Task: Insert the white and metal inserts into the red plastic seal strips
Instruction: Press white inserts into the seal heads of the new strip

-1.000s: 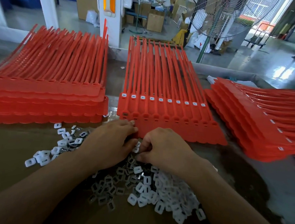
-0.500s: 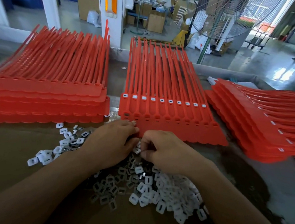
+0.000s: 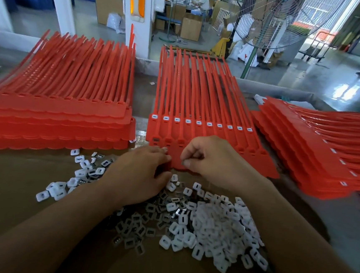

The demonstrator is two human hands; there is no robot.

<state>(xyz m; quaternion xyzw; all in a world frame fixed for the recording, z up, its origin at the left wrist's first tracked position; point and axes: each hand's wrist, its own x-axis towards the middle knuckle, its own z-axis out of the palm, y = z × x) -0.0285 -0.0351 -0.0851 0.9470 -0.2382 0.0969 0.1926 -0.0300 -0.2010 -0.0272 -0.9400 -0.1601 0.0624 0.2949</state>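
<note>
Red seal strips [image 3: 200,90], centre stack, are lying straight ahead of the person, with tails running away from them and heads at the near end. The top sheet is already carrying a full row of white inserts [image 3: 198,122] across its heads. The sheet under it is sticking out nearer, and its sockets [image 3: 167,140] are running left to right in a row.

Three sockets are showing just left of the right hand [image 3: 214,159]; its knuckles are hiding the rest. The leftmost one is looking darker. Maybe there's metal in it, but it's too small to say.

The right hand is hovering over that row, fingers curled, thumb against forefinger. It's looking like a pinch on a part, but I cannot tell if anything is in it.

The left hand [image 3: 140,176] is lying low, fingers near straight, tips pressing on the sheet's near edge just short of the sockets. It's holding nothing that I can see.

So the next press is likely going forward and down, a short way. The right hand is sitting better placed for it, and the left is looking like the hold-down.

Loose parts are lying on the brown table [image 3: 7,186] under both forearms, the white pile [image 3: 221,227] on the right side and the metal pile [image 3: 136,226] nearer the left. The left stack [image 3: 57,112] and right stack [image 3: 315,148] of red strips are flanking the centre one.
</note>
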